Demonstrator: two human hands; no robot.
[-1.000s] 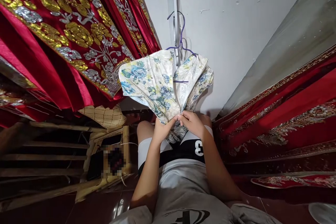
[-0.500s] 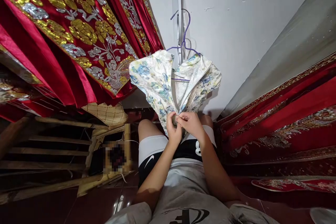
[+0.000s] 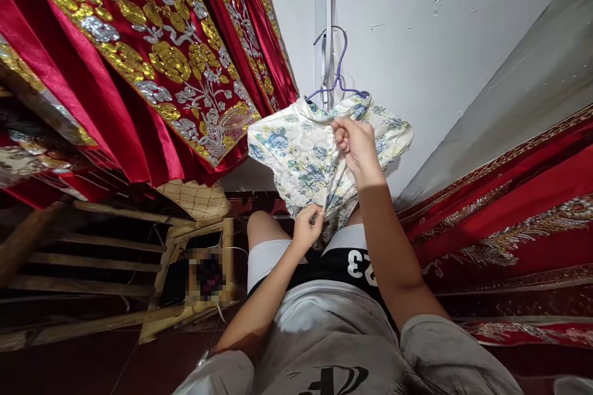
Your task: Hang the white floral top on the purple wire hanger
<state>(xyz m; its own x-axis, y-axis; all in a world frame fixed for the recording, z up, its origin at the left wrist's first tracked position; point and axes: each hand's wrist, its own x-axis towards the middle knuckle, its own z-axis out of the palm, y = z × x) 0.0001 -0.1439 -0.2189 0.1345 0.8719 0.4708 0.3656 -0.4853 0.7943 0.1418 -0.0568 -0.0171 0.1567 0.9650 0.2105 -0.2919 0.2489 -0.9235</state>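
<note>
A short-sleeved shirt (image 3: 296,154) in white fabric with blue and yellow-green flowers hangs on a purple wire hanger (image 3: 341,65). Its front edges meet along a straight seam from the neck downward, likely a zipper, though its pull is hidden. My right hand (image 3: 357,143) pinches the top of this seam just below the collar, fingers curled. Lower down, my left hand (image 3: 309,226) grips the front edge near the hem between thumb and fingers. The seam is drawn taut between both hands.
Red drapes with gold and silver sequins (image 3: 171,62) hang at left, and red beaded fabric (image 3: 523,228) hangs at right. A white wall (image 3: 407,31) stands behind the hanger. At lower left is a bamboo chair (image 3: 227,241) with a blurred item on it.
My right hand has slid up the shirt front to the collar, and the V-shaped neck opening has closed. My left hand stays low on the front. The view has shifted slightly.
</note>
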